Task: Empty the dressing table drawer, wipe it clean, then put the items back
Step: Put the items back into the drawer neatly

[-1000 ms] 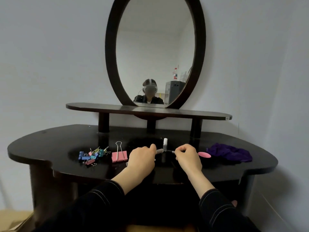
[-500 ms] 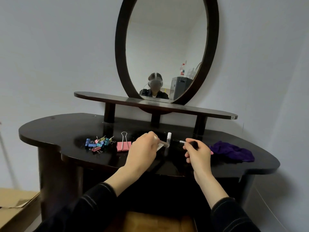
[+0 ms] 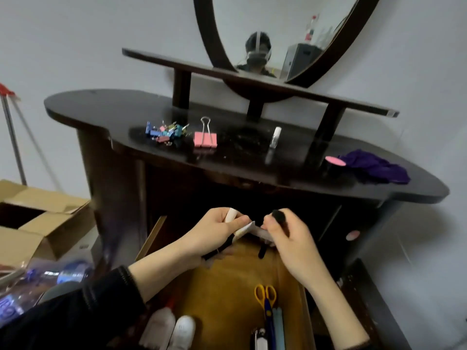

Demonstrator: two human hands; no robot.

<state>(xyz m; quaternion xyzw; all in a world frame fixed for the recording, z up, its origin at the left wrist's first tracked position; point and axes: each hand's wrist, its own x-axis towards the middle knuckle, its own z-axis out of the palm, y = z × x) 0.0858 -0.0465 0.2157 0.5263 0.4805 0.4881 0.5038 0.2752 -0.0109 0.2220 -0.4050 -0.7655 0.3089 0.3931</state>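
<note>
The wooden drawer (image 3: 227,294) stands pulled out below the dark dressing table (image 3: 101,107). Both hands hover over its far end. My left hand (image 3: 214,233) grips a cream-capped pen-like item together with a thin black stick. My right hand (image 3: 288,233) grips a black-tipped cosmetic stick with a pale end. Inside the drawer lie yellow-handled scissors (image 3: 265,296), a pale blue stick (image 3: 278,327), two white bottles (image 3: 171,329) and a small black item (image 3: 262,251). On the tabletop sit small coloured binder clips (image 3: 164,132), a big pink binder clip (image 3: 205,138), a small clear bottle (image 3: 275,137), a pink disc (image 3: 334,160) and a purple cloth (image 3: 374,169).
An open cardboard box (image 3: 38,223) stands on the floor at left, with plastic bottles (image 3: 38,281) in front of it. A mop handle (image 3: 12,132) leans on the wall. The oval mirror (image 3: 285,34) and its shelf (image 3: 252,79) rise behind the tabletop.
Both hands came down from the tabletop to the open drawer, each carrying stick-like items. My view tilted down, so the drawer's inside now shows.
</note>
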